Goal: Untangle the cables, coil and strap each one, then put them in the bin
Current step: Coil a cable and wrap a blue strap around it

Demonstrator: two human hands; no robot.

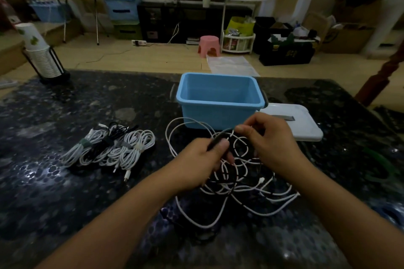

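A tangle of white and black cables [238, 183] lies on the dark speckled table [65, 181] in front of an empty light-blue bin [220, 100]. My left hand [201, 159] grips a black cable above the tangle, thumb pressed on it. My right hand [271, 140] pinches a cable just to the right, fingers curled, close to the left hand. Several coiled and strapped cables [109, 148], mostly white with one black, lie in a row to the left of the tangle.
The bin's white lid [306, 124] lies flat to the right of the bin. A stack of paper cups in a black holder [41, 54] stands at the table's far left corner. Something green [380, 164] lies at the right. Beyond the table is a cluttered room floor.
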